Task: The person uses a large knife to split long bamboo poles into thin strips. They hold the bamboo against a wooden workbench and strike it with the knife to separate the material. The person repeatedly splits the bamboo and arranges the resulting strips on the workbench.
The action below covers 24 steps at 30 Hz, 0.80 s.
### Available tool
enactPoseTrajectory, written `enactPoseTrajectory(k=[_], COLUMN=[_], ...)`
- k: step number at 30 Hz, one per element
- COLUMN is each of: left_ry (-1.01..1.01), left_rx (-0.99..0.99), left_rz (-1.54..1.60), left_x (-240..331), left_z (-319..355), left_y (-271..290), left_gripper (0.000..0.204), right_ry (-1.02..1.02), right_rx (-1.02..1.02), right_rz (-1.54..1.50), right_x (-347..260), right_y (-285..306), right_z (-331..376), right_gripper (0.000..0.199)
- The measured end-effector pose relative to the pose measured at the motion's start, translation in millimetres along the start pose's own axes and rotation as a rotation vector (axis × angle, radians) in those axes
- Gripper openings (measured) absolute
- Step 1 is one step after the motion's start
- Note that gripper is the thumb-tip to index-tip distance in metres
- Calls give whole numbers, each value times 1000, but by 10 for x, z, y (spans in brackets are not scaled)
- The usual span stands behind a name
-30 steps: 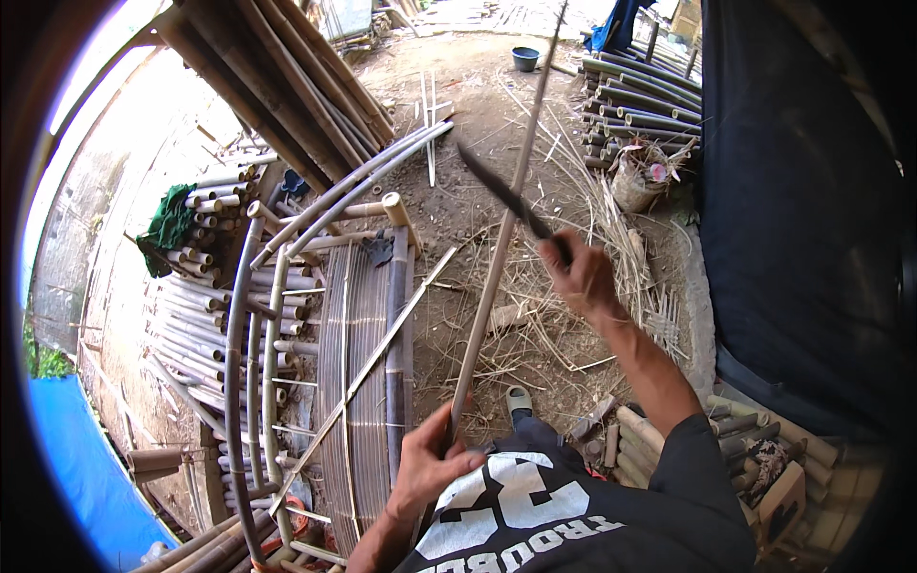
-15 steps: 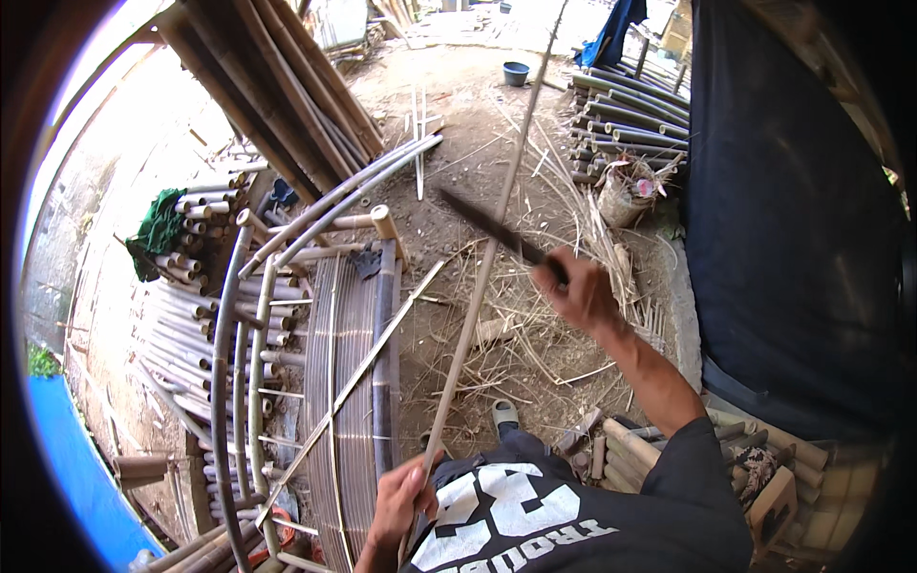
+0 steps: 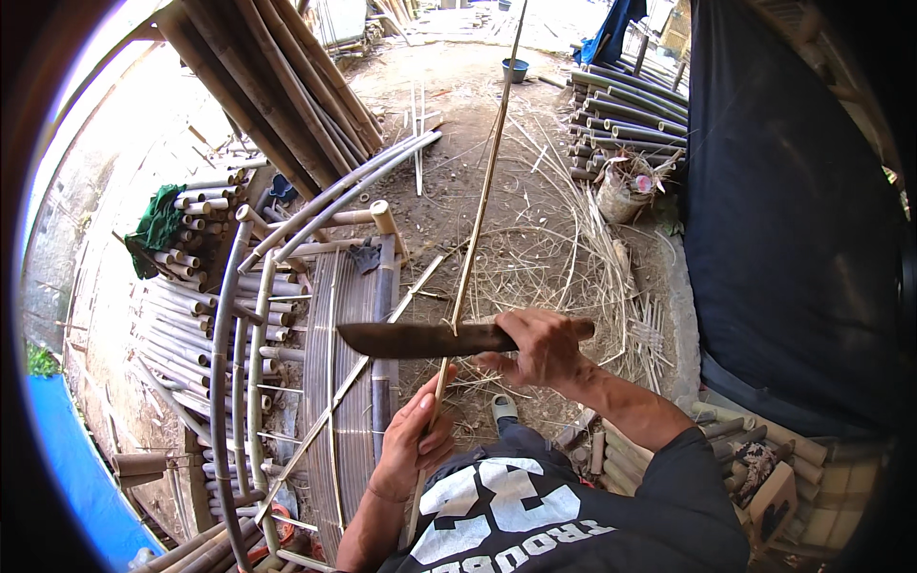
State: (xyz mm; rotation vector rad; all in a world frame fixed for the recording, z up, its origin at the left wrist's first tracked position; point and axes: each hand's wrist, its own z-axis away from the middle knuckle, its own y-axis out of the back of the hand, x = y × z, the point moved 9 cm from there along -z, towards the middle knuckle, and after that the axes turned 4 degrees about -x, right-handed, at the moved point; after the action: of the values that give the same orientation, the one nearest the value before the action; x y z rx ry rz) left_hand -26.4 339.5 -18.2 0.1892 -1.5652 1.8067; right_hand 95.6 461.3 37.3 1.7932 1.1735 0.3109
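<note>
A long, thin bamboo strip (image 3: 483, 196) rises from beside my body and slants away toward the far ground. My left hand (image 3: 416, 437) is closed round its near part. In my right hand (image 3: 546, 346) is the handle of a machete (image 3: 406, 341), its broad dark blade pointing left. The blade lies across the strip just beyond my left hand, and a small sliver shows where the two meet. To the left of my hands stands a bamboo bench with a slatted seat (image 3: 342, 382), a pale split strip (image 3: 349, 387) lying diagonally over it.
Bamboo shavings (image 3: 544, 258) litter the ground ahead. Stacked poles lie at left (image 3: 177, 329) and far right (image 3: 630, 119), with more poles (image 3: 621, 454) near my right side. Thick bamboo (image 3: 267, 91) leans at the far left. A dark sheet (image 3: 783, 220) hangs at right; a bucket (image 3: 515, 71) stands far off.
The machete has come down and nearer, from pointing up and away to lying level across the strip. My left hand has risen slightly, and the strip stands steeper.
</note>
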Motion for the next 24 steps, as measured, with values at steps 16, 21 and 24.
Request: enactPoseTrajectory(k=[16, 21, 24], left_ry=[117, -114, -159], left_rx=[117, 181, 233], left_rz=[-82, -324, -413], left_x=[-520, -13, 113], left_z=[982, 313, 145], left_y=[487, 350, 323], left_gripper=[52, 43, 43], right_ry=[-598, -98, 28], right_rx=[-149, -99, -73], right_rz=[30, -31, -86], right_x=[1395, 55, -422], right_y=[409, -87, -219], right_z=[104, 157, 243], right_gripper=[60, 57, 59])
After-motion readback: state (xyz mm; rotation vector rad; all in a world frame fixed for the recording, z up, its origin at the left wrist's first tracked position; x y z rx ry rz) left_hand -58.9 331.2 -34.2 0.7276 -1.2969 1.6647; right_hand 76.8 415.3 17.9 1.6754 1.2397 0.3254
